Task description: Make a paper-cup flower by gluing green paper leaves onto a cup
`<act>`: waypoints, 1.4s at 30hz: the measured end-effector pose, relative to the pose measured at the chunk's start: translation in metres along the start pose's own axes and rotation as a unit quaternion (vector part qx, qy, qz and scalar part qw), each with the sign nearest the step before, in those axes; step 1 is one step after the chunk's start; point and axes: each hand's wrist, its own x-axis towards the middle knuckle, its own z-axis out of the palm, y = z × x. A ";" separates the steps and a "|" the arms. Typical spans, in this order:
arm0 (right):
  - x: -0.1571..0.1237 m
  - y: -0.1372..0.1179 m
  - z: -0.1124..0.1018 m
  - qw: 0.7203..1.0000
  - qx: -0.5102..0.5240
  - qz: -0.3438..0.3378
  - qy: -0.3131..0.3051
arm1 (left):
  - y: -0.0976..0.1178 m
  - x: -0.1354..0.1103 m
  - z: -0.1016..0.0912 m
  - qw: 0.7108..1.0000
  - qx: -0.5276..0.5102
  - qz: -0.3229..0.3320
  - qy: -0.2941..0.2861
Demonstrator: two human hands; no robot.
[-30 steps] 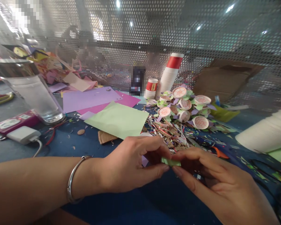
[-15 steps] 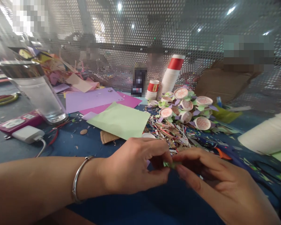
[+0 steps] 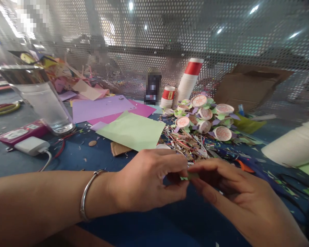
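Between the fingertips of both hands is a small piece of green paper (image 3: 193, 176), mostly covered by the fingers. My left hand (image 3: 149, 180), with a silver bangle (image 3: 83, 195) on its wrist, pinches the paper's left end. From the other side, my right hand (image 3: 237, 195) grips it between thumb and forefinger. Just beyond the hands lies a heap of paper scraps (image 3: 187, 144). Behind that sit several paper-cup turtles (image 3: 204, 115) with red-patterned tops and green and purple paper limbs. A light green sheet (image 3: 134, 130) lies past my left hand.
Purple sheets (image 3: 100, 108) lie behind the green one. To the left stand a glass water bottle (image 3: 48, 103) and a pink power strip (image 3: 23, 132) with a white charger. Stacked paper cups (image 3: 190, 80) lean at the back; another white stack (image 3: 296, 144) lies right, beyond a glue gun (image 3: 229, 154).
Both hands keep hold of the green paper, their fingers shifting only slightly around it. The view has tilted a little; the things on the table stay where they were.
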 end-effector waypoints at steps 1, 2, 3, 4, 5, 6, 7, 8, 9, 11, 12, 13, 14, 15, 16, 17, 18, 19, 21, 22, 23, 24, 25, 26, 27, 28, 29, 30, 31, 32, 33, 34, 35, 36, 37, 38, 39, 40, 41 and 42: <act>0.000 -0.001 0.000 1.000 0.005 0.002 -0.005 | 0.000 0.000 0.000 1.000 0.004 0.005 -0.001; 0.001 -0.002 0.000 1.000 0.012 0.001 -0.008 | 0.000 -0.001 0.000 1.000 0.010 0.014 -0.002; 0.001 -0.003 0.000 1.000 0.019 0.000 -0.013 | 0.000 -0.001 0.000 1.000 0.019 0.024 -0.004; 0.002 -0.004 0.000 0.999 0.028 -0.002 -0.016 | 0.000 -0.002 -0.001 0.999 0.029 0.036 -0.010; 0.002 -0.005 0.000 0.999 0.038 -0.005 -0.018 | 0.001 -0.002 -0.001 0.998 0.042 0.045 -0.019; 0.003 -0.006 0.001 0.999 0.047 -0.005 -0.022 | 0.001 -0.002 -0.001 0.997 0.054 0.053 -0.031; 0.003 -0.006 0.001 0.998 0.052 -0.006 -0.025 | 0.001 -0.002 -0.002 0.995 0.063 0.058 -0.041; 0.004 -0.006 0.001 0.998 0.052 -0.008 -0.026 | 0.001 -0.002 -0.002 0.995 0.068 0.059 -0.048; 0.004 -0.005 0.002 0.998 0.049 -0.009 -0.027 | 0.000 -0.002 -0.001 0.995 0.067 0.055 -0.049; 0.005 -0.004 0.002 0.999 0.039 -0.012 -0.025 | 0.000 -0.002 0.000 0.998 0.050 0.030 -0.038; 0.005 -0.003 0.003 0.999 0.038 -0.013 -0.023 | 0.000 -0.002 0.000 0.999 0.037 0.013 -0.031; 0.005 -0.003 0.003 0.999 0.040 -0.014 -0.023 | 0.000 -0.001 0.001 0.999 0.024 -0.003 -0.026; 0.005 -0.002 0.003 0.999 0.044 -0.011 -0.024 | -0.001 -0.001 0.001 1.000 0.014 -0.015 -0.023; 0.005 -0.002 0.003 0.998 0.049 -0.008 -0.025 | 0.000 0.000 0.002 1.000 0.006 -0.021 -0.021; 0.005 -0.002 0.003 0.998 0.055 -0.004 -0.026 | 0.000 0.000 0.002 1.000 0.003 -0.022 -0.019; 0.005 -0.003 0.002 0.998 0.061 0.002 -0.026 | 0.000 0.000 0.002 1.000 0.003 -0.021 -0.019; 0.004 -0.004 0.002 0.997 0.067 0.006 -0.023 | 0.000 0.000 0.002 1.000 0.006 -0.019 -0.018; 0.004 -0.005 0.002 0.997 0.072 0.010 -0.021 | 0.000 0.000 0.001 1.000 0.010 -0.015 -0.018; 0.003 -0.006 0.001 0.997 0.077 0.014 -0.020 | 0.000 0.000 0.001 1.000 0.022 0.001 -0.014; 0.003 -0.007 0.001 0.997 0.075 0.014 -0.016 | 0.001 -0.001 0.001 0.999 0.031 0.014 -0.012; 0.003 -0.007 0.000 0.997 0.071 0.011 -0.014 | 0.001 -0.001 0.000 0.999 0.043 0.030 -0.012; 0.004 -0.008 0.000 0.998 0.064 0.007 -0.013 | 0.001 -0.001 0.000 0.997 0.059 0.044 -0.018; 0.004 -0.008 0.000 0.998 0.056 0.002 -0.011 | 0.001 -0.002 0.000 0.995 0.075 0.058 -0.026; 0.004 -0.007 -0.001 0.999 0.050 -0.002 -0.011 | 0.001 -0.002 0.000 0.993 0.091 0.070 -0.036; 0.005 -0.007 -0.001 0.999 0.047 -0.004 -0.013 | 0.001 -0.003 -0.001 0.990 0.104 0.080 -0.043; 0.005 -0.007 -0.001 0.999 0.049 -0.005 -0.016 | 0.001 -0.003 -0.001 0.989 0.109 0.085 -0.048; 0.005 -0.006 -0.001 0.998 0.054 -0.005 -0.017 | 0.002 -0.003 0.000 0.990 0.105 0.083 -0.049; 0.005 -0.006 0.000 0.998 0.058 -0.003 -0.015 | 0.003 -0.004 0.000 0.993 0.087 0.071 -0.045; 0.004 -0.005 0.000 0.998 0.060 0.000 -0.011 | 0.003 -0.003 0.000 0.997 0.057 0.046 -0.040; 0.004 -0.005 0.000 0.998 0.058 0.003 -0.006 | 0.004 -0.003 0.000 0.999 0.016 0.007 -0.037; 0.004 -0.005 0.000 0.999 0.053 0.006 -0.001 | 0.005 -0.003 0.001 0.998 -0.034 -0.042 -0.036; 0.004 -0.005 0.000 0.999 0.046 0.008 0.004 | 0.005 -0.002 0.002 0.991 -0.091 -0.096 -0.038; 0.004 -0.005 -0.001 0.999 0.039 0.009 0.008 | 0.006 -0.001 0.002 0.977 -0.149 -0.146 -0.038; 0.004 -0.006 -0.001 0.999 0.034 0.009 0.013 | 0.005 0.000 0.003 0.961 -0.203 -0.185 -0.040; 0.004 -0.007 -0.001 0.999 0.030 0.008 0.019 | 0.004 0.001 0.004 0.944 -0.247 -0.214 -0.041; 0.004 -0.008 0.000 0.999 0.027 0.009 0.025 | 0.003 0.002 0.005 0.931 -0.279 -0.232 -0.039; 0.004 -0.009 0.000 0.999 0.024 0.009 0.030 | 0.001 0.002 0.006 0.922 -0.299 -0.242 -0.036; 0.003 -0.010 0.001 0.999 0.022 0.009 0.033 | -0.001 0.003 0.007 0.917 -0.309 -0.250 -0.035; 0.003 -0.011 0.003 0.999 0.020 0.009 0.035 | -0.003 0.003 0.008 0.913 -0.314 -0.257 -0.037; 0.003 -0.012 0.004 0.999 0.018 0.007 0.035 | -0.004 0.003 0.008 0.910 -0.318 -0.264 -0.040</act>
